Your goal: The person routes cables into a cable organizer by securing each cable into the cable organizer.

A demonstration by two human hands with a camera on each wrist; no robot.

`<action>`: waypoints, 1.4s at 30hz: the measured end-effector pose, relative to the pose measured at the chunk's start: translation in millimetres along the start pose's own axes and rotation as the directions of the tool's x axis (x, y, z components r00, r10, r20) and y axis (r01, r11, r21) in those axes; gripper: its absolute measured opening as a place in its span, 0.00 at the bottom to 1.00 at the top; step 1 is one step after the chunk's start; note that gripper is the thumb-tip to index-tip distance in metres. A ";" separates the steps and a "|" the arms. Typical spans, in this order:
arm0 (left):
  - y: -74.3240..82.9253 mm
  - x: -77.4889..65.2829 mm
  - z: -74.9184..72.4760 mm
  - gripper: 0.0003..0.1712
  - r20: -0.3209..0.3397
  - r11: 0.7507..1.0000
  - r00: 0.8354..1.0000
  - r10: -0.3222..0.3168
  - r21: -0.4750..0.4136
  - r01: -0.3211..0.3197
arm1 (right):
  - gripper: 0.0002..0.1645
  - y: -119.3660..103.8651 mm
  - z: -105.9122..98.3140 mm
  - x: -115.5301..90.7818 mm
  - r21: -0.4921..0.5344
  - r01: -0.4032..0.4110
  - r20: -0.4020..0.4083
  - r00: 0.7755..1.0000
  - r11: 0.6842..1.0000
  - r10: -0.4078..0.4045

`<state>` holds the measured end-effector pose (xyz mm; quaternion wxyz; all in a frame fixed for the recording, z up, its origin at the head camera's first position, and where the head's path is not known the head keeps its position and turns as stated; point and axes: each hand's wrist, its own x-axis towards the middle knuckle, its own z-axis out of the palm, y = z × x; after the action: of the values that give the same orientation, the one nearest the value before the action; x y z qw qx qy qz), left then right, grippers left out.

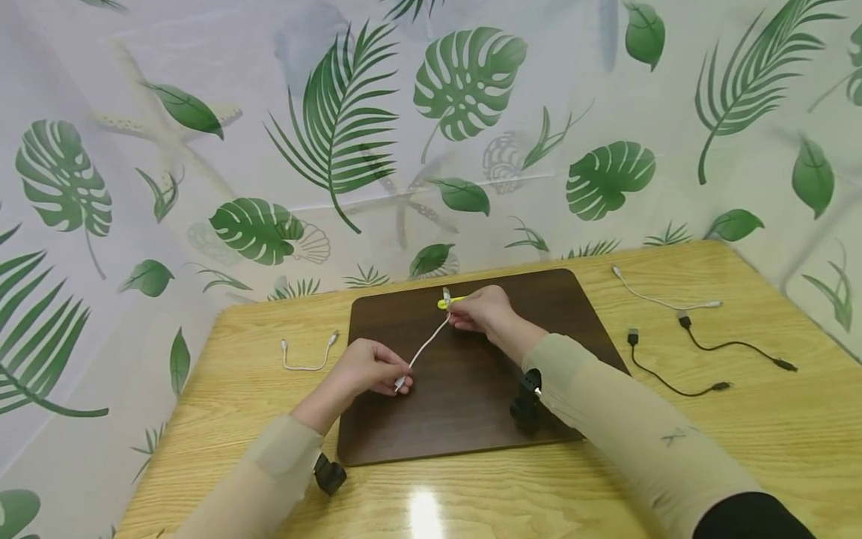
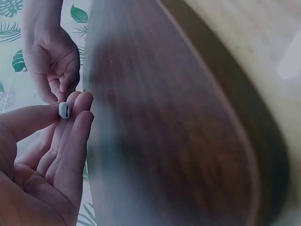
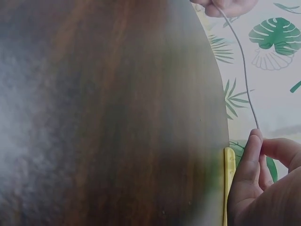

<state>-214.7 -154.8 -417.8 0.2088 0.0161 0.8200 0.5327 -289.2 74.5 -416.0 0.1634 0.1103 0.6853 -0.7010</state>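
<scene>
A short white charging cable (image 1: 429,343) is stretched between both hands above a dark brown board (image 1: 465,404). My left hand (image 1: 370,364) pinches one end, and that end's small white connector (image 2: 65,110) pokes out between thumb and fingers in the left wrist view. The other end is pinched by my right hand (image 1: 488,308), with a whitish plug (image 1: 447,293) showing beyond the fingertips. Just by these fingers is a yellow strip-like object (image 1: 442,304), partly hidden by the hand. The right wrist view shows the cable (image 3: 244,70) running from hand to hand in a slight curve.
On the wooden table (image 1: 269,419), another white cable (image 1: 306,368) lies left of the board. To the right lie a white cable (image 1: 660,301) and two black cables (image 1: 673,383), (image 1: 730,344). A leaf-patterned cloth (image 1: 377,172) hangs behind the table.
</scene>
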 end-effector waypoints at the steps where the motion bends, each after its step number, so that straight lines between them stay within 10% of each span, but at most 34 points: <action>1: 0.4 1.4 0.1 0.09 0.000 1.000 1.000 0.001 0.000 -0.001 | 0.16 -0.3 -0.4 0.6 -0.003 0.002 -0.004 1.000 1.000 -0.002; 42: -1.9 19.4 6.2 0.09 -0.030 0.995 0.999 -0.041 -0.094 0.038 | 0.14 3.2 5.7 23.9 -0.206 0.049 -0.090 0.994 0.977 -0.069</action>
<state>-229.8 -145.4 -428.0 0.2068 -0.0185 0.7976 0.5663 -309.6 66.9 -427.8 0.1194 0.1065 0.7635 -0.6257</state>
